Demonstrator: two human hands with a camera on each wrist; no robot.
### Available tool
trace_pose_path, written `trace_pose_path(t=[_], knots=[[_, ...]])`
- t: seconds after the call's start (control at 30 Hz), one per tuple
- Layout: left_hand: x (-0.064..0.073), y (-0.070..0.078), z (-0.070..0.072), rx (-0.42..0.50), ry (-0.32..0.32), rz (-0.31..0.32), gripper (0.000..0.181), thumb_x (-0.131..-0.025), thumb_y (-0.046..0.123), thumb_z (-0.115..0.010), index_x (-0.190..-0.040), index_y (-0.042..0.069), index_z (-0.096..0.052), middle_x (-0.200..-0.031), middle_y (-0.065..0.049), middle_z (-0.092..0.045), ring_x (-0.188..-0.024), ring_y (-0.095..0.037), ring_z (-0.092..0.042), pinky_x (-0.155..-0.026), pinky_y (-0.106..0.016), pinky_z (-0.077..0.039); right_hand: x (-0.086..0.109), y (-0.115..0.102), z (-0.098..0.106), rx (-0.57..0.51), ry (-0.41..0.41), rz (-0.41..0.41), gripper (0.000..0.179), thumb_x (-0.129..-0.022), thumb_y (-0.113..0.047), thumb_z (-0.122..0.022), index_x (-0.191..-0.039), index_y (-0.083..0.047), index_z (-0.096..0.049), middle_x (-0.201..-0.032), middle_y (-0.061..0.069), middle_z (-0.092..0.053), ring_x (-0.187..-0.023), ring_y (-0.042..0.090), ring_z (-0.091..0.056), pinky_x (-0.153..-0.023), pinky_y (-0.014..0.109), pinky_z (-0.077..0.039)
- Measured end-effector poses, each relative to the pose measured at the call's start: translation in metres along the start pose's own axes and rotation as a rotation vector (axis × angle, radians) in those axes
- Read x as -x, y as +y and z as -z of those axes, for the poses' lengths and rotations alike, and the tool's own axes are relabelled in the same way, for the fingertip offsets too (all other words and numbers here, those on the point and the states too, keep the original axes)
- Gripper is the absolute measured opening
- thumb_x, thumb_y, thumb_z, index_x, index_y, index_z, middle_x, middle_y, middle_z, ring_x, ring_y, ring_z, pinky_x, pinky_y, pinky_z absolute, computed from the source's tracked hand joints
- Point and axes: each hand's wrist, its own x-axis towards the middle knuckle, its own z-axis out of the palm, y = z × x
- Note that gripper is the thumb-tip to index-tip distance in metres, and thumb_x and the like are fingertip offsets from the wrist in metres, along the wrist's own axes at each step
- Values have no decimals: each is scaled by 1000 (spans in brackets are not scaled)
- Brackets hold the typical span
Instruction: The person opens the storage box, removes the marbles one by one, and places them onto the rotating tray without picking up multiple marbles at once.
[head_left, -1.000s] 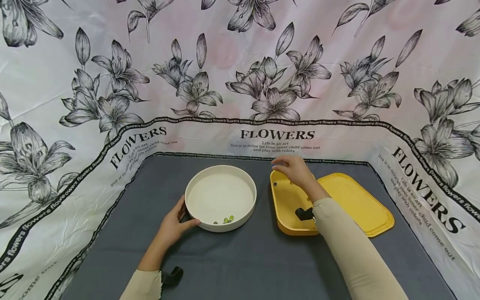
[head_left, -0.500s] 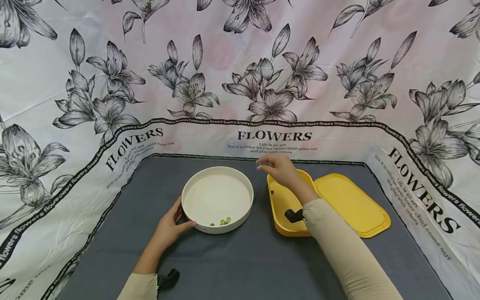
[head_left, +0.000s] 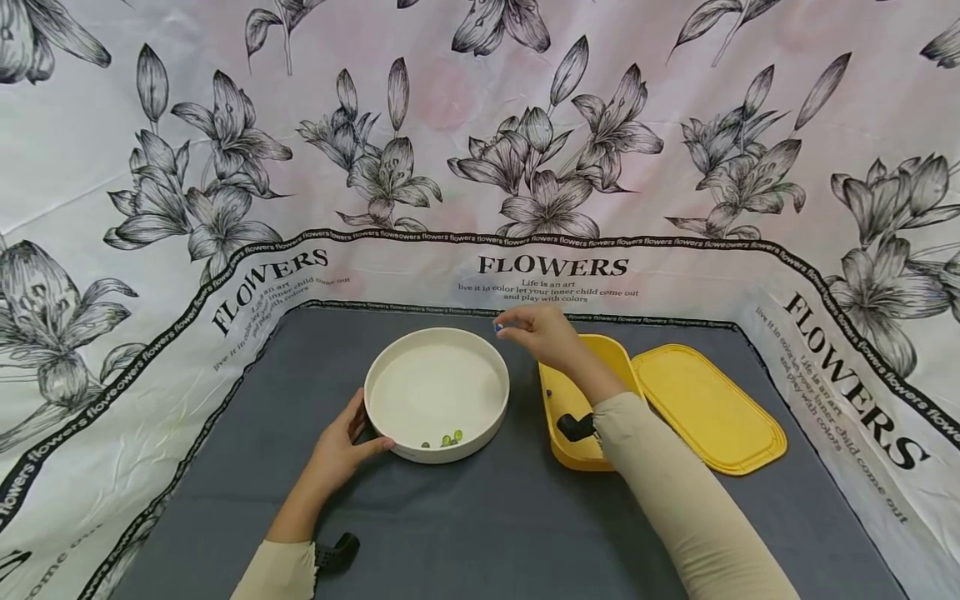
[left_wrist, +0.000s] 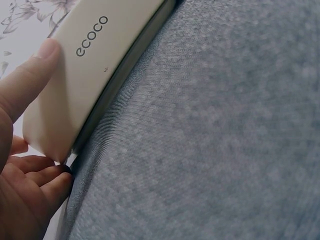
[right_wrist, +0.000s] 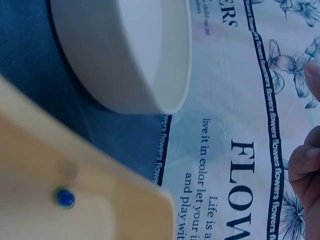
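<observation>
A round, shallow off-white dish [head_left: 438, 379] has several small marbles, mostly green [head_left: 452, 437], near its front edge. My left hand [head_left: 337, 454] holds the dish at its left side. In the left wrist view the thumb [left_wrist: 35, 75] lies against the dish wall [left_wrist: 82, 75], with fingers bent at its base. Between thumb and forefinger my right hand [head_left: 543, 333] pinches a blue marble [head_left: 498, 327], raised beyond the gap between dish and yellow box [head_left: 592, 450]. Another blue marble [right_wrist: 65, 198] lies inside that box; the right forearm hides part of it.
To the right of the box lies its flat yellow lid [head_left: 712, 408]. Grey cloth [head_left: 487, 525] covers the table. A white flower-printed curtain [head_left: 420, 275] rises behind and at both sides.
My right hand has moved left, from above the yellow box toward the dish, carrying the blue marble. The left hand stays on the dish.
</observation>
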Motion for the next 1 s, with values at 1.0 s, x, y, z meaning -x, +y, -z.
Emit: trace_pose_path(t=[1.0], knots=[[-2,-5,-1,-5,14,1,118,-82,40,-87,-166,9,-10,-168,-14,-24,-154,-30,-29,-121,-43,-35,-31,-26,-69,50,-304,37,25,-100,-27,-70,-123,-21,-76,-115,-6,-75,-85,11,-66,-73,30,-58]])
